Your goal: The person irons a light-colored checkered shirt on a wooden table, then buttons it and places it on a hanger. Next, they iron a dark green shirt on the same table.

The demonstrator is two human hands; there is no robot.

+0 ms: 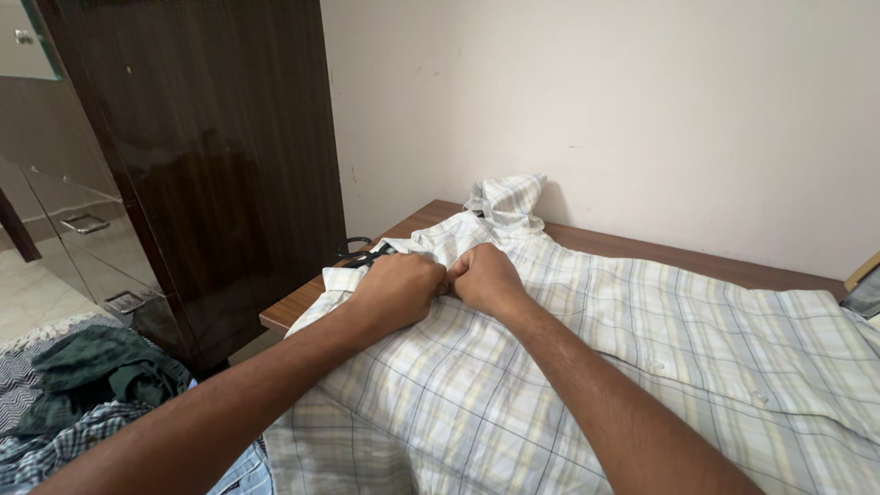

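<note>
Pale pink wall (pixel 596 101) fills the back of the room, with a few small marks on it. Next to it stands a tall dark brown wooden wardrobe (pixel 211 156) with a shiny door. Its drawers lower down have metal handles.

Below the wall sits a brown wooden surface (pixel 642 249), pushed right up against it. A big white shirt with thin blue and yellow checks (pixel 660 367) is spread flat over most of the surface. Lying flat like this probably makes its front easy to reach. Its collar end points to the wall and stands up a little there. Small white buttons show on the part to the right.

Off to the left, lower down, is a heap of other clothes (pixel 82 385), dark green and blue checked, lying on a striped cloth.

Two bare arms reach out over the shirt. The left hand (pixel 396 289) and the right hand (pixel 486 278) meet near the collar, touching each other. Both are curled tight, and the fingers of each pinch a bit of the shirt cloth. The hands seem to be held close like this so that the two edges of the cloth come together.

A small black thing with loops (pixel 359 251) lies on the surface just past the left hand. I cannot tell what it is.
</note>
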